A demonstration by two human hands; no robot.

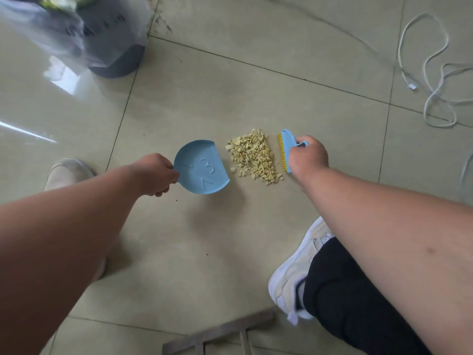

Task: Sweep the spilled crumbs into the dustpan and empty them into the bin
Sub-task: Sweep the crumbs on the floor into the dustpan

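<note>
I am crouched over a pale tiled floor [230, 80], and everything here is placed relative to the heap of crumbs [252, 158] near the middle of it.

Far to the left of the heap and further from me stands the bin [112, 55], a grey tub with a clear plastic liner; it looks blurred. Also left of the heap, closer to me, is my left shoe [67, 172].

Just left of the heap, my left hand [156, 174] holds the blue dustpan [202, 167]. My fingers are curled tight around its handle, which is hidden inside my fist. The pan's straight open edge faces the heap, just beside the nearest crumbs, and the pan holds no crumbs that I can see.

The heap is pale yellow, broken bits, gathered into one pile with a few strays at its edges.

Just right of the heap, the small blue brush [287, 147] has its yellow bristles turned toward the crumbs, close to them but apart. My right hand [308, 156] is closed around the brush's back and loop handle.

Well to the right of the heap and further away lies a loose white cable [435, 73].

I judge the task barely begun: the crumbs are piled but none are swept in, and the emptying into the bin remains.
</note>
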